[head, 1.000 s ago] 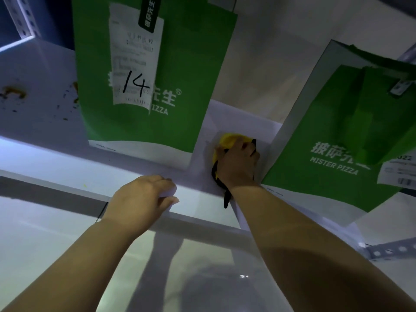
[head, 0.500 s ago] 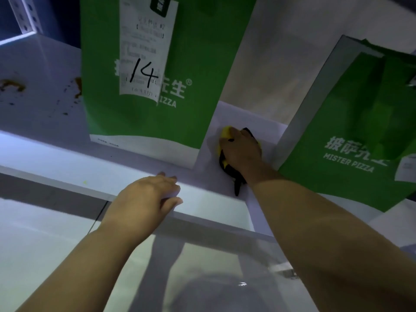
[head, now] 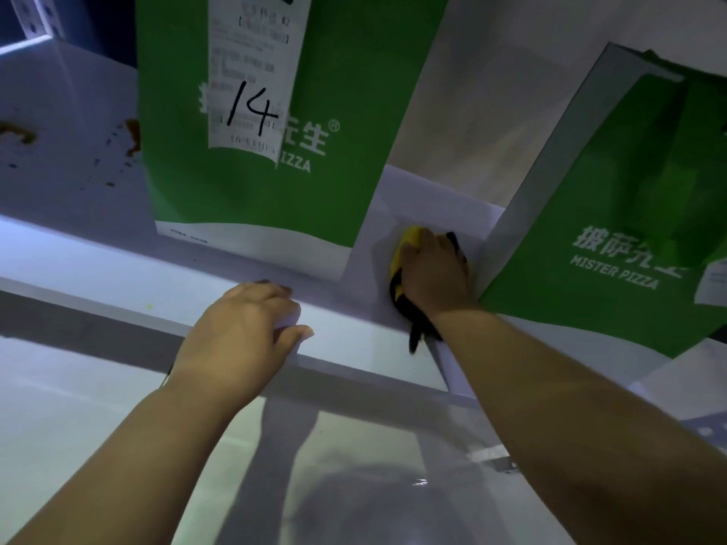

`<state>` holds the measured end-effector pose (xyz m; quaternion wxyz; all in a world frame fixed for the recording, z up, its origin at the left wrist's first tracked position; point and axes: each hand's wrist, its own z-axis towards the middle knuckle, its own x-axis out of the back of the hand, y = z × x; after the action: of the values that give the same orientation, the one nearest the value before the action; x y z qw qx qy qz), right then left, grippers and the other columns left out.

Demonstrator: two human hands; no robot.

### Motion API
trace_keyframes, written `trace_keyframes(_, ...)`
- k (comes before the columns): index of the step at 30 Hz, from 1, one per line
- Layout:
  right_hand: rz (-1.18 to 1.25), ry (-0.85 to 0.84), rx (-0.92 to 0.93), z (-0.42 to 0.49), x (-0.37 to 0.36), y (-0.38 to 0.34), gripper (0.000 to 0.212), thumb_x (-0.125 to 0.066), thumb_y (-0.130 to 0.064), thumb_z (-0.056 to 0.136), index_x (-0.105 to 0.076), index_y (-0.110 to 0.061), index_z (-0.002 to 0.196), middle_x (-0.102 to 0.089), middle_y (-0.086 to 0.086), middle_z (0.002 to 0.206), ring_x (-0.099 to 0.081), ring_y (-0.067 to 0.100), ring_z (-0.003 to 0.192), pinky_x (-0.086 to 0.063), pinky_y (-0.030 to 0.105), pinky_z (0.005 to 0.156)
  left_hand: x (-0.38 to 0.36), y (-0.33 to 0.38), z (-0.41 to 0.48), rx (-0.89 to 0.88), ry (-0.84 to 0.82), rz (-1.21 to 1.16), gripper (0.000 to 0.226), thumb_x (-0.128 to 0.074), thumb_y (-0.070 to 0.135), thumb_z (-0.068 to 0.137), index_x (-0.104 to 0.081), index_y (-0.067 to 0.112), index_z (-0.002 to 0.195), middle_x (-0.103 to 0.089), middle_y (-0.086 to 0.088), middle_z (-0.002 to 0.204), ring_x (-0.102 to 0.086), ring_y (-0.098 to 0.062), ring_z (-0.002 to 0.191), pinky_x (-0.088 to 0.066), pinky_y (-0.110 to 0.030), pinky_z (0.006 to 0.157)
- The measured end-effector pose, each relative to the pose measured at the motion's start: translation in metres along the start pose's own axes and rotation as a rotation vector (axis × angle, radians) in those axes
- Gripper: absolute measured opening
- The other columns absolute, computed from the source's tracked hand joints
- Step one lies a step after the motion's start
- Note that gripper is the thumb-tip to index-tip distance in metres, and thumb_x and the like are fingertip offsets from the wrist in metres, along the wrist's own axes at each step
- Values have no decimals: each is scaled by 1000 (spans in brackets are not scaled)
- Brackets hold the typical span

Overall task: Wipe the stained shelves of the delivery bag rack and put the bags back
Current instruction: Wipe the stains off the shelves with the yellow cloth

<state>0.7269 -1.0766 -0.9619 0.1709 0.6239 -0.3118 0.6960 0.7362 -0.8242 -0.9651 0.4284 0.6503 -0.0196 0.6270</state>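
Observation:
My right hand presses a yellow and black cloth onto the white shelf in the gap between two green pizza bags. The left bag stands upright and carries a receipt marked 14. The right bag leans away to the right, and my right wrist touches its lower corner. My left hand rests over the shelf's front edge, fingers curled on the lip, holding nothing else. Brown stains spot the shelf to the left of the 14 bag.
A perforated metal upright of the rack stands at the top left. Below the shelf lies a lower glossy shelf with my shadow on it. A pale wall backs the rack. A metal bracket shows at the lower right.
My right hand and the cloth slid back and forth a little in the gap between the bags. My left hand stayed on the shelf edge. The view moved slightly closer.

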Motion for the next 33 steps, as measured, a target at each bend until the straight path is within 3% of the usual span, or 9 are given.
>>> trace_keyframes(5, -16, -69, -109, 41, -5, -18, 41, -26, -25, 96, -34, -9, 134, -35, 20, 140, -36, 41, 125, -27, 55, 105, 0, -5, -2, 14, 13, -89, 22, -61, 25, 87, -70, 18, 106, -60, 3, 125, -49, -17, 120, -39, -27, 90)
trace_keyframes(10, 26, 22, 211, -13, -5, -9, 42, -33, -30, 97, -44, -12, 133, -41, 11, 143, -29, 26, 135, -23, 38, 111, 0, -2, -1, 30, 24, -78, 16, -56, 9, 87, -70, 10, 93, -65, 0, 110, -56, -23, 106, -46, -31, 81)
trace_keyframes(12, 107, -16, 286, -47, -1, -3, 46, -40, -32, 96, -40, -19, 140, -34, 4, 149, -23, 20, 139, -19, 34, 113, 1, -1, 1, 29, 23, -63, 15, -55, 5, 86, -70, 8, 89, -66, -2, 104, -57, -25, 100, -46, -33, 77)
trace_keyframes(16, 203, -23, 405, -100, 7, 19, 47, -52, -32, 93, -44, -24, 138, -39, 1, 147, -30, 20, 135, -22, 35, 112, 1, 2, 1, 18, 22, -50, 13, -56, -1, 82, -69, 2, 83, -66, -10, 97, -56, -29, 93, -46, -38, 75)
trace_keyframes(20, 198, -81, 349, -79, 6, 17, 47, -47, -32, 95, -39, -22, 141, -36, 4, 148, -29, 22, 135, -20, 27, 106, -2, 6, 0, 19, 19, -44, 14, -54, -5, 80, -66, 1, 77, -65, -14, 94, -56, -30, 91, -45, -41, 75)
trace_keyframes(24, 52, -37, 216, -40, -3, -11, 49, -37, -36, 96, -35, -19, 141, -37, 7, 146, -29, 28, 134, -21, 40, 111, -6, 13, -4, 23, 34, -22, 18, -52, -11, 76, -64, 1, 68, -65, -16, 95, -56, -32, 96, -43, -35, 80)
trace_keyframes(27, 92, -40, 283, -54, -2, -6, 51, -42, -37, 94, -37, -19, 141, -35, 7, 148, -25, 25, 137, -15, 35, 114, -11, 19, -10, 27, 62, 1, 18, -55, -13, 74, -66, 0, 67, -66, -17, 98, -57, -36, 100, -44, -35, 82)
trace_keyframes(30, 206, -30, 447, -87, 11, 14, 43, -53, -31, 92, -51, -16, 132, -50, 9, 135, -38, 26, 125, -20, 21, 99, -14, 26, -14, 39, 66, 42, 19, -56, -9, 75, -67, 4, 66, -66, -15, 99, -56, -39, 98, -45, -38, 79)
trace_keyframes(33, 269, -95, 468, -108, 25, 37, 43, -59, -30, 89, -53, -21, 130, -54, 0, 131, -44, 19, 119, -27, 18, 90, -17, 39, -19, 31, 46, 111, 16, -58, 0, 78, -68, 9, 71, -66, -12, 98, -54, -38, 94, -45, -38, 77)
